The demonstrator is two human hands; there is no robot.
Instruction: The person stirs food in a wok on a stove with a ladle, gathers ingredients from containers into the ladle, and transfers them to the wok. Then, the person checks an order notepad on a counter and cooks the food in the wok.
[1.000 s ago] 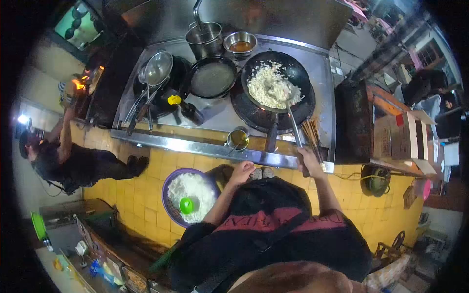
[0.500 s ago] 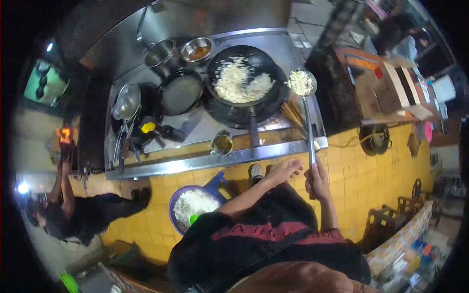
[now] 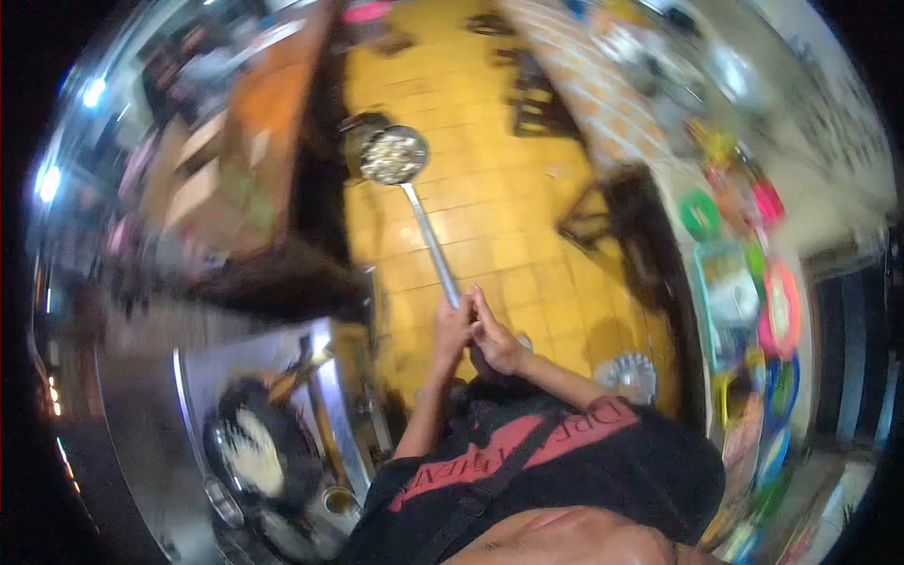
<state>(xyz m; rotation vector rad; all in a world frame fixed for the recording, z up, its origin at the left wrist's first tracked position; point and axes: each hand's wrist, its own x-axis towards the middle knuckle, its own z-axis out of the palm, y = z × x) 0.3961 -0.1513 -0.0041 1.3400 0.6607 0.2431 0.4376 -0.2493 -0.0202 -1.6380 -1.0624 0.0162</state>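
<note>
A long-handled metal ladle reaches forward over the floor, its round bowl filled with pale, crumbly cooked food. My left hand is closed around the lower handle. Against it rests my right hand, with fingers stretched toward the handle; the handle's end is hidden between the hands. At lower left, a black wok holds more pale food on the steel stove.
A wooden counter with an open cardboard box stands at left. Along the right are a cloth-covered table, a dark stool, and a turquoise basket. A dark pan is behind the ladle bowl.
My view has turned right, away from the stove toward the yellow-tiled aisle. The ladle has swung with me, and my left hand has come onto its handle beside my right hand.
</note>
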